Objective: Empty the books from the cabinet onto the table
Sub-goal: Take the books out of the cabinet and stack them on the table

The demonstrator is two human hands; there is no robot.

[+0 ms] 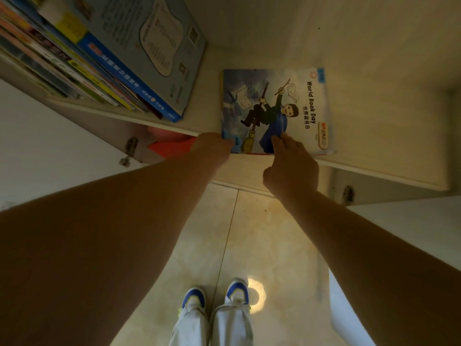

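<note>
A thin picture book titled "World Book Day" (274, 108) lies flat on the cabinet shelf (374, 116), its near edge at the shelf's front lip. My left hand (212, 148) grips the book's near left corner. My right hand (291, 166) rests its fingertips on the cover near the bottom middle, the other fingers curled. To the left, a row of leaning books (82, 68) stands on the same shelf, with a large grey-blue book (149, 46) outermost.
Red items (172, 146) show on a lower shelf under the front lip. Open white cabinet doors with hinges stand at left (50, 156) and right (404, 221). Below are a tiled floor (262, 233) and my blue-and-white shoes (214, 298).
</note>
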